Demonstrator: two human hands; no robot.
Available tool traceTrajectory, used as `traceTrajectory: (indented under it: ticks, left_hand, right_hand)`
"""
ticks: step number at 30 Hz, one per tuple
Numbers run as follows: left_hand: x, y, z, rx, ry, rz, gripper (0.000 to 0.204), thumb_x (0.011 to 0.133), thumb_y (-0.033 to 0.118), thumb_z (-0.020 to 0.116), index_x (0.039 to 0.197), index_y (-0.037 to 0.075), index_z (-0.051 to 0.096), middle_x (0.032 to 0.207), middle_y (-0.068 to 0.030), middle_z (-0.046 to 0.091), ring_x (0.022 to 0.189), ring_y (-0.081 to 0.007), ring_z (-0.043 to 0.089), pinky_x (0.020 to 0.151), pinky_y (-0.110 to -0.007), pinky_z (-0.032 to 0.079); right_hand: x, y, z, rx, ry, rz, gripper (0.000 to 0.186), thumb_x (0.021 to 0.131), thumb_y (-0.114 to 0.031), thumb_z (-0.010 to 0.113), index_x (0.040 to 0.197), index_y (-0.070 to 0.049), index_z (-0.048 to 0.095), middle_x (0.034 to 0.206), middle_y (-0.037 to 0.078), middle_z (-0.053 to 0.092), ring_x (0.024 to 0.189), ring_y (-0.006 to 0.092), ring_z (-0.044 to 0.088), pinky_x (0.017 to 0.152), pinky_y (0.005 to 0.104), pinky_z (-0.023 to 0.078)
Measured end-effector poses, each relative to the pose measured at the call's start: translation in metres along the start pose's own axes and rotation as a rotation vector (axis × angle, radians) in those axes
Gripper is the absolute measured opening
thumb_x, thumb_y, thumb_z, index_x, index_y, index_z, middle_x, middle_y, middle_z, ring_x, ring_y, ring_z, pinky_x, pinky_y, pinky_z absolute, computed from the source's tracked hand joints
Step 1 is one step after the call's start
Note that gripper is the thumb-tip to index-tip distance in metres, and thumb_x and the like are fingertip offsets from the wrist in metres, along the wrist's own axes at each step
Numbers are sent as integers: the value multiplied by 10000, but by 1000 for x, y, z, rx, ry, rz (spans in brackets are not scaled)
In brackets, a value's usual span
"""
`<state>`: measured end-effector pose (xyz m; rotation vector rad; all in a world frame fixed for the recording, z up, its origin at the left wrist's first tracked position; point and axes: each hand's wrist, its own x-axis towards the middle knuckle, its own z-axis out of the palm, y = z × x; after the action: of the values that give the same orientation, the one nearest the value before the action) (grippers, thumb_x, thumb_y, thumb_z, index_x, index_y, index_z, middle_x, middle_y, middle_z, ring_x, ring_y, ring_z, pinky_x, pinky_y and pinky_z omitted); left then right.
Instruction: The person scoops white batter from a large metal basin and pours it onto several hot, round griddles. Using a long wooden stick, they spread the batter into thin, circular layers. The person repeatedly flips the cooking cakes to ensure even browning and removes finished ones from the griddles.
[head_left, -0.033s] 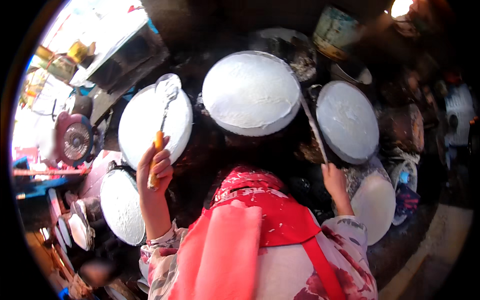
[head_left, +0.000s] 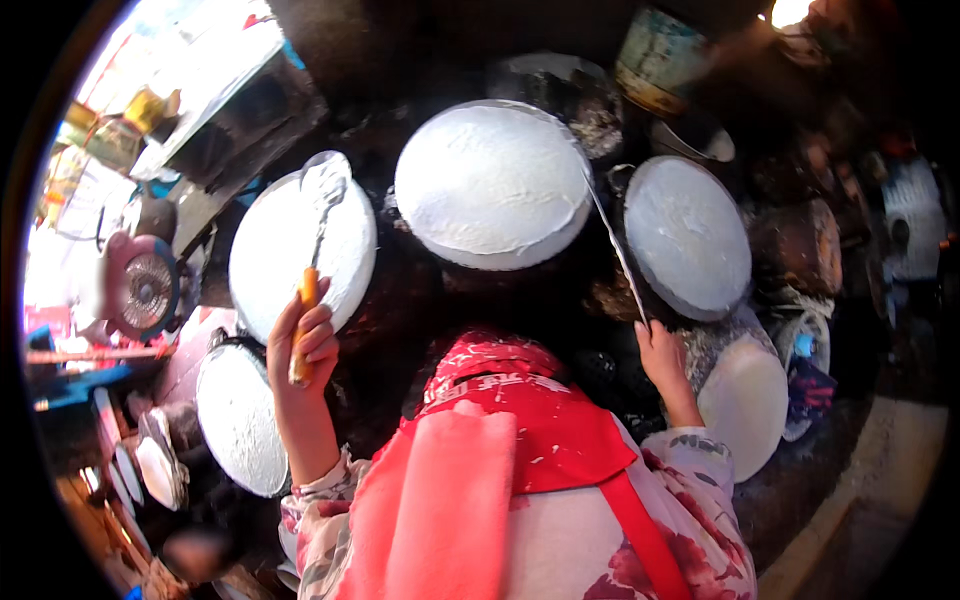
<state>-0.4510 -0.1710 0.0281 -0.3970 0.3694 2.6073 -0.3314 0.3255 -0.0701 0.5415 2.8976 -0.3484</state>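
Observation:
My left hand [head_left: 308, 350] is wrapped round the orange handle of a ladle [head_left: 327, 178]. Its white-coated bowl is over the far part of a round pan [head_left: 262, 262] covered in a smooth white layer. In my right hand [head_left: 663, 358] is a long thin stick-like tool [head_left: 618, 240], perhaps a spatula; its far end lies along the right rim of the middle round pan [head_left: 490, 190]. That pan's white layer looks uneven, with a ridge near its front edge. Just right of the tool is another round white-topped pan [head_left: 688, 237].
At lower left stands a white-covered pan [head_left: 240, 418]; at lower right, a pale round one [head_left: 745, 408]. A pink fan [head_left: 147, 283] sits far left. At the back right is a rusty bucket [head_left: 660, 60], with a dark pot [head_left: 695, 138] below it.
The far end of the thin tool has slid farther away along the middle pan's right rim, and my right hand has moved slightly forward. The whole view has shifted a little.

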Motion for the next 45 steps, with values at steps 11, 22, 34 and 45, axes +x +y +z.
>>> traceTrajectory:
  ticks: [11,22,34,45]
  left_hand:
    - [6,13,-23,6,-43,-62,413,988,233,346,1315,-19,335,693,5,371,460,-68,367,388,-201,321]
    - [9,19,-17,64,-14,-88,418,989,248,350,1316,-12,335,680,9,371,448,-63,372,376,-198,318]
    - [5,5,-12,86,5,-15,426,989,236,348,1325,-25,319,681,7,366,453,-60,371,378,-191,323]
    - [8,-18,13,56,13,5,423,993,240,330,1322,-26,325,684,1,370,454,-68,372,388,-202,329]
  right_hand:
    - [-52,-20,-31,-115,30,159,361,890,-410,488,872,-57,558,785,190,644,769,385,619,683,502,464]
    - [11,-36,-44,-137,185,117,372,872,-404,532,834,-36,571,752,207,637,752,390,620,667,492,467]
    - [4,11,-19,-146,199,-25,358,852,-409,563,826,-53,533,781,158,638,737,366,615,643,491,463]
    - [176,-45,-11,285,-81,-3,512,838,-495,528,930,0,617,921,235,638,914,395,597,801,448,461]
